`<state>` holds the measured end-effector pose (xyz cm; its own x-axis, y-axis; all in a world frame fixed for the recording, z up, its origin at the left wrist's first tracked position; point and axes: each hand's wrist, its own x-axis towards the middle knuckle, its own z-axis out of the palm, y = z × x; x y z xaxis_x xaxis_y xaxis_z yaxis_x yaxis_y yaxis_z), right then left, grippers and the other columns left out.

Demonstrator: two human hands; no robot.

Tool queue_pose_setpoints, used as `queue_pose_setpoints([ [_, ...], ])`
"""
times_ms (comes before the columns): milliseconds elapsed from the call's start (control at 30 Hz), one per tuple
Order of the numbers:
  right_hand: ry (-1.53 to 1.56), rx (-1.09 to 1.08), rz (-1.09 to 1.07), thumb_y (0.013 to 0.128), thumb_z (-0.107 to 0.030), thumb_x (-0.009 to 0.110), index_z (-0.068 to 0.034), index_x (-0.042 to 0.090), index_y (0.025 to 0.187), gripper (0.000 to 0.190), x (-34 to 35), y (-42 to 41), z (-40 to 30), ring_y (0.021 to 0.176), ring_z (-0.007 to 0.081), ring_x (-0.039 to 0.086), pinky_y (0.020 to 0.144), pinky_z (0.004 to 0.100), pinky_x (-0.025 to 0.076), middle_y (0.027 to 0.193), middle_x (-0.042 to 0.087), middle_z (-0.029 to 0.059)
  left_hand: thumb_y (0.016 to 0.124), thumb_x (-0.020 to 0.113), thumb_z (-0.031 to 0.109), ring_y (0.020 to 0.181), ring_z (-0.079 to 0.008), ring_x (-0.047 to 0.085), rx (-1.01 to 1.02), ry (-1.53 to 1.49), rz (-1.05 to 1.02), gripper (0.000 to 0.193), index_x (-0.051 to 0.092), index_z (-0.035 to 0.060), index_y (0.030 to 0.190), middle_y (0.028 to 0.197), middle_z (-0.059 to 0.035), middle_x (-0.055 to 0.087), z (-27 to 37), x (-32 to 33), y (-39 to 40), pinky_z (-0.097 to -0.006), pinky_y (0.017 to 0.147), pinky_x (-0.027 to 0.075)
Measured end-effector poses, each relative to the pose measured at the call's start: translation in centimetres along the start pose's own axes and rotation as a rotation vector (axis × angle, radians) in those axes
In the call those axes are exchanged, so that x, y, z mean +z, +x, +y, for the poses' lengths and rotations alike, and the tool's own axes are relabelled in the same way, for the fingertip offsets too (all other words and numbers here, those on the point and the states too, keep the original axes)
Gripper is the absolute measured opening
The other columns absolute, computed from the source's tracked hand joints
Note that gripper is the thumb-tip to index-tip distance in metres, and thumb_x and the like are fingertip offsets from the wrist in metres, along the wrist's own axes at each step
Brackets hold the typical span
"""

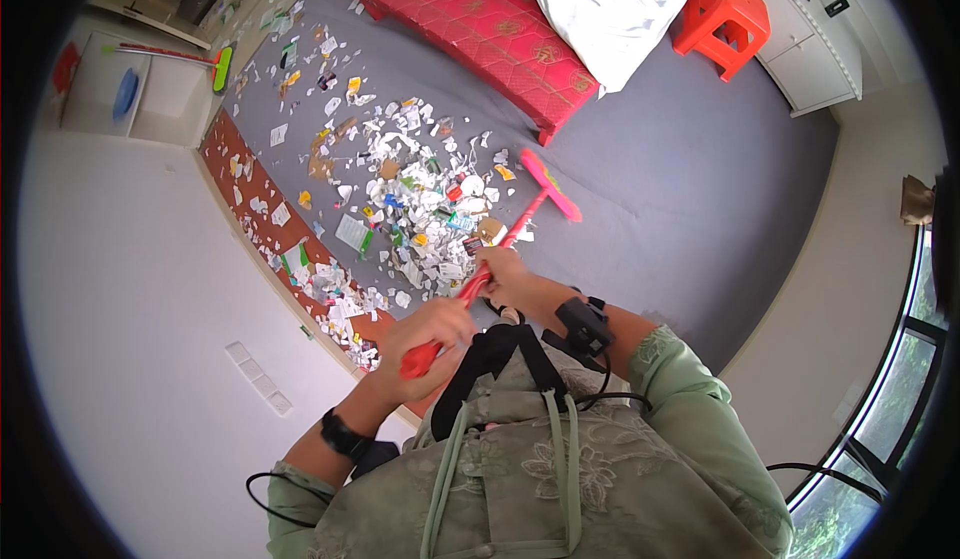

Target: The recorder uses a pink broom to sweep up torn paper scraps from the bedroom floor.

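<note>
Both of my hands grip the red handle of a broom with a pink head [551, 185]. My left hand [427, 341] is wrapped round the handle's upper end, near my body. Farther down the handle, my right hand [504, 272] is closed on it. The broom head rests at or just over the grey floor [637, 221], right of a large heap of torn paper and packaging scraps [427, 206]. The bristles' contact with the floor cannot be told. More scraps lie scattered beyond the heap and along a reddish-brown strip [232, 154] by the wall.
A bed base with a red quilted cover [480, 26] stands ahead, white bedding [607, 11] on it. Right of it are a red plastic stool [724, 23] and a white cabinet [806, 56]. An open white shelf unit [169, 109] and a green-headed broom [222, 70] are at left.
</note>
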<state>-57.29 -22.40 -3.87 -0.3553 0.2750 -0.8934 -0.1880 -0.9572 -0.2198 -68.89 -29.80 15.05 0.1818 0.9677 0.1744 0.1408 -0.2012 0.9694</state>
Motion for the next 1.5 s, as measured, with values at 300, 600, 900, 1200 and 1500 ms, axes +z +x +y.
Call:
queue_pose_setpoints([
  [300, -0.013, -0.019, -0.061, 0.074, -0.009, 0.054, -0.008, 0.043, 0.065, 0.015, 5.1, 7.1, -0.5, 0.047, 0.0173, 0.046, 0.04, 0.0326, 0.035, 0.061, 0.042, 0.0046, 0.075, 0.055, -0.009, 0.064, -0.0232, 0.053, -0.028, 0.074, 0.142, 0.021, 0.042, 0.0012, 0.062, 0.065, -0.009, 0.051, -5.0, -3.6, 0.1, -0.0373, 0.075, 0.046],
  [600, 0.023, -0.056, -0.351, 0.071, -0.01, 0.059, -0.007, 0.05, 0.066, 0.011, 13.8, 1.8, 3.1, 0.048, 0.0167, 0.05, 0.04, 0.0324, 0.038, 0.059, 0.051, 0.0072, 0.068, 0.061, 0.008, 0.058, -0.0283, 0.052, 0.186, 0.392, -0.101, 0.019, 0.044, 0.0039, 0.061, 0.061, -0.0095, 0.048, 2.2, -6.7, -3.6, -0.0411, 0.064, 0.047],
  [900, 0.098, 0.154, -0.16, 0.073, -0.009, 0.058, -0.007, 0.046, 0.069, 0.013, 2.4, -2.9, 6.8, 0.046, 0.0171, 0.044, 0.041, 0.0291, 0.036, 0.06, 0.047, 0.0058, 0.071, 0.061, 0.0, 0.065, -0.0286, 0.054, -0.007, -0.119, -0.059, 0.016, 0.047, 0.0032, 0.064, 0.065, -0.0097, 0.051, 2.2, -4.2, -5.7, -0.0409, 0.072, 0.047],
  [1200, 0.145, 0.27, -0.282, 0.075, -0.007, 0.054, -0.01, 0.042, 0.064, 0.016, -3.3, 0.5, 9.3, 0.045, 0.0149, 0.039, 0.039, 0.0278, 0.03, 0.059, 0.043, 0.0037, 0.073, 0.057, -0.006, 0.063, -0.028, 0.051, -0.099, -0.175, -0.14, 0.018, 0.046, 0.0014, 0.061, 0.062, -0.0114, 0.05, -0.5, -0.7, -4.4, -0.0384, 0.067, 0.044],
  [1500, 0.03, 0.095, -0.451, 0.076, -0.012, 0.059, -0.01, 0.049, 0.068, 0.013, 9.8, 2.1, 6.3, 0.047, 0.0163, 0.048, 0.042, 0.0301, 0.039, 0.063, 0.052, 0.0035, 0.06, 0.065, -0.001, 0.05, -0.0256, 0.043, 0.112, 0.338, -0.266, 0.029, 0.038, 0.0078, 0.056, 0.054, -0.0067, 0.038, 2.9, -2.1, -3.1, -0.0341, 0.052, 0.036],
])
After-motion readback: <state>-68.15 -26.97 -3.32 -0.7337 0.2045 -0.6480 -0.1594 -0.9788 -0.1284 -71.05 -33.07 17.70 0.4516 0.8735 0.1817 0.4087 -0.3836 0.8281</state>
